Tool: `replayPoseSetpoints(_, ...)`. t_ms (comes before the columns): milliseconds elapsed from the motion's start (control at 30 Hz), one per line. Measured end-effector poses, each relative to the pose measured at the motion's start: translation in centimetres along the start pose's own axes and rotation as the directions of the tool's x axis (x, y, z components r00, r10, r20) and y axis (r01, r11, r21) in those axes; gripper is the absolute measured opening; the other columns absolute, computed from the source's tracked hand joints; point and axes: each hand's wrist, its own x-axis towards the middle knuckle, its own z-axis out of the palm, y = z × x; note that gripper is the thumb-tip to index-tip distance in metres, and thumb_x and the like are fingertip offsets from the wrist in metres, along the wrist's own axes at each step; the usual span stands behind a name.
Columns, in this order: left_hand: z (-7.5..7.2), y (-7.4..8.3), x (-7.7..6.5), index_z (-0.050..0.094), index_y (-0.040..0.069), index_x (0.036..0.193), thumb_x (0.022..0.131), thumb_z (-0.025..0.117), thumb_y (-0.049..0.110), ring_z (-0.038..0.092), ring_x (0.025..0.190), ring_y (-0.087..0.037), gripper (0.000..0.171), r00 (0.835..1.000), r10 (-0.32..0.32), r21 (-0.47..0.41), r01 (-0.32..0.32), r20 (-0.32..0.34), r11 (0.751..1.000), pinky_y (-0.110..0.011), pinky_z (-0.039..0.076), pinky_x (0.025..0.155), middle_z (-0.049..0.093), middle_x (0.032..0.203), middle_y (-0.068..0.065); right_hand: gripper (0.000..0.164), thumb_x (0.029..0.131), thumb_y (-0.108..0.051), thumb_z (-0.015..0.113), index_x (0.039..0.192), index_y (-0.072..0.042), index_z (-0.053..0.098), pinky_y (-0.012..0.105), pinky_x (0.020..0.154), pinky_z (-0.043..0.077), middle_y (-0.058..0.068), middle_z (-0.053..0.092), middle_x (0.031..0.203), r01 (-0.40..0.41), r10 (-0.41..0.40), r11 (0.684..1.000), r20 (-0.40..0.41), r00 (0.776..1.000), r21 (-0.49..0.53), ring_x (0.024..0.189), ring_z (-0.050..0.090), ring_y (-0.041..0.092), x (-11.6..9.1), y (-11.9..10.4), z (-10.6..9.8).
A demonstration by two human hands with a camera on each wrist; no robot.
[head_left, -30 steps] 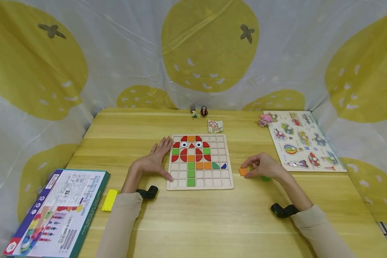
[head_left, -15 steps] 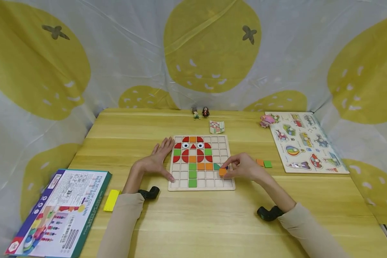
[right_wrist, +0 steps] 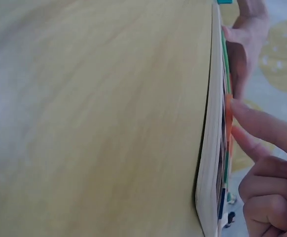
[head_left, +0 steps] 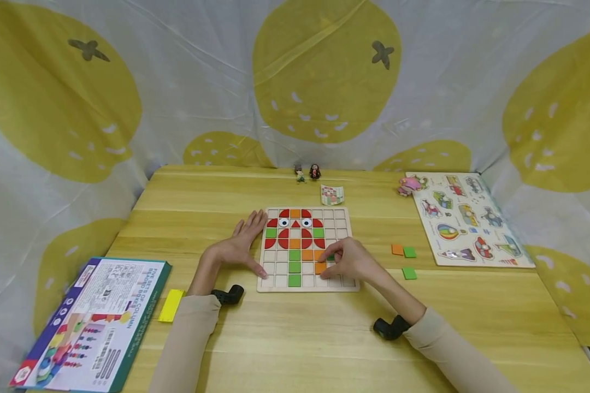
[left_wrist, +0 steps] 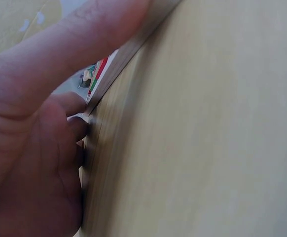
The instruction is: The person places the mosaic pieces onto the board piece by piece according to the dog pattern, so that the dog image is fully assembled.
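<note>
The wooden grid board bears flat red, green and orange pieces, two of them eye pieces, in its upper left and centre. My left hand lies at the board's left side, fingers spread and thumb on the lower left corner. In the left wrist view the thumb reaches over the board's edge. My right hand pinches an orange square tile between thumb and index finger, just below the row of orange tiles. The right wrist view shows this orange tile at the board's surface. The right hand partly hides a green piece.
Right of the board lie a loose orange tile and two green tiles. A picture card and small figurines stand behind. A peg puzzle with a pink toy, a box and a yellow piece flank the space.
My right hand has carried the orange tile leftward from beside the board to over its lower middle, uncovering the loose tiles at right. The left hand has stayed in place.
</note>
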Motion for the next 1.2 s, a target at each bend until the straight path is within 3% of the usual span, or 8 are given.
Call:
replayPoseSetpoints(900, 0.1, -0.1, 0.0, -0.008, 0.014, 0.156, 0.052, 0.09, 0.053, -0.021, 0.15, -0.026, 0.147, 1.0, -0.015, -0.009, 0.015, 0.007, 1.0, -0.053, -0.01, 0.122, -0.02, 0.162, -0.007, 0.02, 0.07, -0.018, 0.086, 0.089, -0.016, 0.079, 0.018, 0.045, 0.023, -0.004, 0.044, 0.051, 0.091, -0.092, 0.996, 0.044, 0.995, 0.011, 0.049, 0.03, 0.009, 0.4, 0.3, -0.5)
replayPoseSetpoints(1033, 0.0, -0.1, 0.0, -0.007, 0.013, 0.156, 0.053, 0.09, 0.052, -0.021, 0.15, -0.027, 0.147, 1.0, -0.013, -0.01, 0.014, 0.003, 1.0, -0.054, -0.01, 0.122, -0.019, 0.162, -0.008, 0.022, 0.075, -0.023, 0.083, 0.096, -0.018, 0.078, 0.019, 0.047, 0.022, -0.004, 0.035, 0.054, 0.104, -0.104, 0.995, 0.044, 0.994, 0.006, 0.051, 0.029, 0.009, -0.1, 0.8, -1.9)
replayPoseSetpoints(1200, 0.0, -0.1, 0.0, -0.006, 0.011, 0.156, 0.054, 0.09, 0.051, -0.02, 0.15, -0.029, 0.145, 1.0, -0.006, -0.014, 0.006, 0.004, 1.0, -0.056, -0.009, 0.121, -0.018, 0.163, -0.01, 0.029, 0.081, -0.024, 0.078, 0.108, -0.015, 0.075, 0.021, 0.047, 0.026, -0.004, 0.035, 0.057, 0.067, -0.068, 0.998, -0.072, 0.995, -0.019, 0.051, 0.029, 0.009, -2.1, 3.3, -6.1)
